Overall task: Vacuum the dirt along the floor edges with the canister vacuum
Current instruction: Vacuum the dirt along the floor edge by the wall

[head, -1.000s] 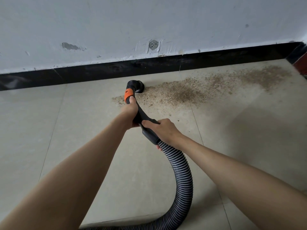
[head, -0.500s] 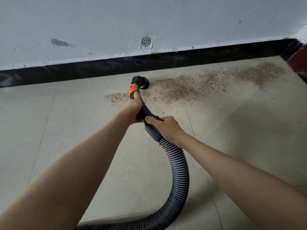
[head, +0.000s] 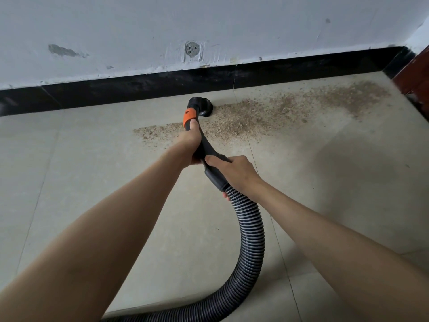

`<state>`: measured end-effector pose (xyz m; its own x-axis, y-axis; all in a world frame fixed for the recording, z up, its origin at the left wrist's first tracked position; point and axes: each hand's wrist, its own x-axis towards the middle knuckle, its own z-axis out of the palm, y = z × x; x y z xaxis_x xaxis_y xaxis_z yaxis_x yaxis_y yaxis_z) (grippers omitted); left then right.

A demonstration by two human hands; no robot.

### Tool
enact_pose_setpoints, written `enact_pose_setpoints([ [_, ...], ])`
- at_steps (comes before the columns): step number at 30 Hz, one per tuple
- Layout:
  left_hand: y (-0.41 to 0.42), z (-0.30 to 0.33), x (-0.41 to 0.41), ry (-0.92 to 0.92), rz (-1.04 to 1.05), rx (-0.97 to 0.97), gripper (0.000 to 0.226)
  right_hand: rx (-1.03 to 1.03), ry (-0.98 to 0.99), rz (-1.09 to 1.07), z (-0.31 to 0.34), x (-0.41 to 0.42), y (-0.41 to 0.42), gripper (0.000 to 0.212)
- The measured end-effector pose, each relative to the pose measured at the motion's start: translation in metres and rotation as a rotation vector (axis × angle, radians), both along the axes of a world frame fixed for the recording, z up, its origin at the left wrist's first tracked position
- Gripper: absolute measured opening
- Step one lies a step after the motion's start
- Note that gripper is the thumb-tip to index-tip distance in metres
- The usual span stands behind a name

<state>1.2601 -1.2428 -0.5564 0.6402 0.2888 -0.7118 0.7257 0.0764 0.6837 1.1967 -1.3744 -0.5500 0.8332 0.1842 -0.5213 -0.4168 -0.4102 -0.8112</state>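
Note:
A band of brown dirt (head: 260, 117) lies on the beige floor tiles near the black skirting board (head: 139, 87). The vacuum's black nozzle (head: 201, 106) points down at the left part of the dirt. My left hand (head: 190, 145) grips the black handle (head: 204, 147) just below its orange band (head: 189, 116). My right hand (head: 234, 173) grips the handle's lower end, where the ribbed black hose (head: 250, 240) begins. The hose curves down and off the bottom edge. The canister itself is out of view.
A white, scuffed wall (head: 209, 26) rises behind the skirting. A dark red door or frame (head: 415, 75) stands in the right corner. Bare beige tiles (head: 69, 170) spread to the left and right of my arms.
The nozzle has moved to the right and toward the skirting, further into the dirt band. Both hands keep their grip on the handle.

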Motion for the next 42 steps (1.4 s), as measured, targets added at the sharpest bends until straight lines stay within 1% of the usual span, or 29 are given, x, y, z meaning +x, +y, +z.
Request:
enact_pose_setpoints([
  [4,-0.007,-0.003,0.005,-0.01,-0.008,0.01,0.064,-0.014,-0.02,-0.018,-0.004,0.003,-0.005,0.045],
  [9,-0.014,-0.008,0.012,-0.022,-0.023,0.006,0.064,-0.014,-0.03,-0.056,-0.01,0.006,-0.011,0.045],
  [16,-0.031,-0.012,0.022,-0.029,-0.053,-0.008,0.056,-0.031,-0.037,-0.09,-0.012,0.011,-0.024,0.045],
  [27,-0.057,-0.02,0.034,-0.06,-0.123,0.007,0.061,-0.061,-0.043,-0.131,-0.022,0.014,-0.043,0.043],
  [31,-0.064,-0.023,0.037,-0.054,-0.102,0.02,0.063,-0.07,-0.053,-0.123,-0.029,0.022,-0.049,0.045],
  [35,-0.062,-0.017,0.044,-0.067,-0.106,0.018,0.057,-0.048,-0.065,-0.14,-0.031,0.032,-0.045,0.043],
  [39,-0.046,-0.013,0.045,-0.053,-0.096,0.017,0.062,-0.022,-0.045,-0.111,-0.03,0.038,-0.033,0.041],
  [42,-0.026,-0.008,0.042,-0.056,-0.04,0.034,0.062,-0.008,-0.028,-0.07,-0.025,0.043,-0.016,0.041],
])
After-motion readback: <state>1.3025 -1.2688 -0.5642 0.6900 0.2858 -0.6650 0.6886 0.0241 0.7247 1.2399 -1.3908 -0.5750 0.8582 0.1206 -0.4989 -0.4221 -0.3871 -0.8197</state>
